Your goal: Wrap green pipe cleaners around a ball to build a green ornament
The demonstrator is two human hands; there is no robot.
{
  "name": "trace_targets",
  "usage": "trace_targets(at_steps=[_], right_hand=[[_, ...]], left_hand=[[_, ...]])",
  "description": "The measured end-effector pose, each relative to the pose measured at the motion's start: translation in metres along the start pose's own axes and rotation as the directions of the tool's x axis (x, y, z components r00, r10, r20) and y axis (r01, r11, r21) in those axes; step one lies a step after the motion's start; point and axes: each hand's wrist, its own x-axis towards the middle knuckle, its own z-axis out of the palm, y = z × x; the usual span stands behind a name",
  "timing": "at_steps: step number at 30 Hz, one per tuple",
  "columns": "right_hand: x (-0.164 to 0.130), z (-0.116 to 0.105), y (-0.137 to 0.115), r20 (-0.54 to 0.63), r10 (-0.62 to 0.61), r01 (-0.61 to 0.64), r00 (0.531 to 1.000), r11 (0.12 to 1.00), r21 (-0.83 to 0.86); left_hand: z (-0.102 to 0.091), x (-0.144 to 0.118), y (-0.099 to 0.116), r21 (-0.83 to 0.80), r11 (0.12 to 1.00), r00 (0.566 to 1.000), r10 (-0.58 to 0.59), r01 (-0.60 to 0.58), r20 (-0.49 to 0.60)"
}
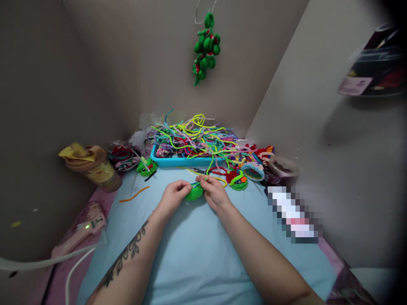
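Between my two hands is a small fuzzy green pipe-cleaner piece (194, 193), held just above the light blue cloth (190, 250). My left hand (176, 195) pinches its left side between thumb and fingers. On the other side, my right hand (214, 192) has its fingertips closed at the top of the piece, where a pale strand sticks out. Just beyond the hands lie scissors with red handles (218, 170), partly covered by strands. A green and red pipe-cleaner figure (238, 181) rests to the right, and another green figure (146, 167) with eyes sits to the left.
A blue tray (187, 162) heaped with colourful pipe cleaners (197, 137) stands at the back. On the left are a tumbler (95, 167), an orange pipe cleaner (134, 194) and a pink glue gun (82, 233) with a white cord. A jar (281, 170) and a pixelated object (294, 215) lie right.
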Motion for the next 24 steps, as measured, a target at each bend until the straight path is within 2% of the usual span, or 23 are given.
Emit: trace_targets(at_steps=[4,7,11,17,24], right_hand=[[0.0015,-0.0003,0.0010,-0.070,0.013,-0.016,0.997,0.999,-0.039],[0.0027,-0.0015,0.0032,-0.122,-0.018,0.001,0.992,0.990,-0.138],[0.0039,-0.0036,0.0049,-0.174,-0.015,-0.017,0.985,0.983,-0.184],[0.0051,-0.0058,-0.0013,-0.128,0.018,-0.049,0.992,0.967,-0.248],[0.0057,-0.0073,-0.0016,-0.109,-0.121,0.077,0.987,0.937,-0.341]], left_hand=[[-0.0015,-0.0003,0.0004,0.008,1.000,0.998,0.030,-0.029,-0.054],[-0.0019,-0.0010,-0.0004,0.029,0.998,0.997,0.064,-0.062,-0.050],[-0.0028,-0.0015,-0.0005,0.045,0.995,0.996,0.090,-0.089,-0.020],[-0.0067,-0.0007,0.0005,0.063,0.992,0.993,0.105,-0.109,0.052],[-0.0079,0.0035,-0.0026,0.096,0.991,0.994,0.082,-0.089,0.070]])
